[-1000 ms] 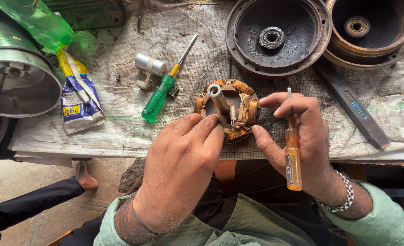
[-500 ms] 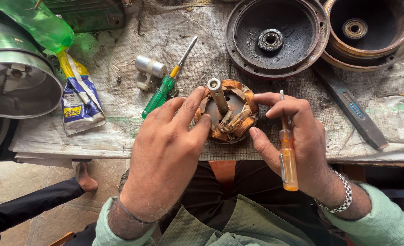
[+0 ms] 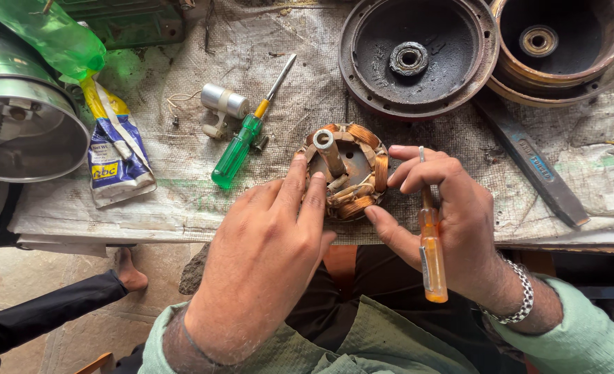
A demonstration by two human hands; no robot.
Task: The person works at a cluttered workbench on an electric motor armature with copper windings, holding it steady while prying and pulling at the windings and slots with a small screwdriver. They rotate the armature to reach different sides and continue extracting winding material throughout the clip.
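Now my left hand [image 3: 262,260] has slid back, fingertips pinching the copper-wound stator [image 3: 345,170]; my right hand [image 3: 452,221] steadies it, still gripping the orange screwdriver [image 3: 432,253].

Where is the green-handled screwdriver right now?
Head view: the green-handled screwdriver lies untouched on the cloth, left of the copper-wound stator, beside the small silver capacitor.
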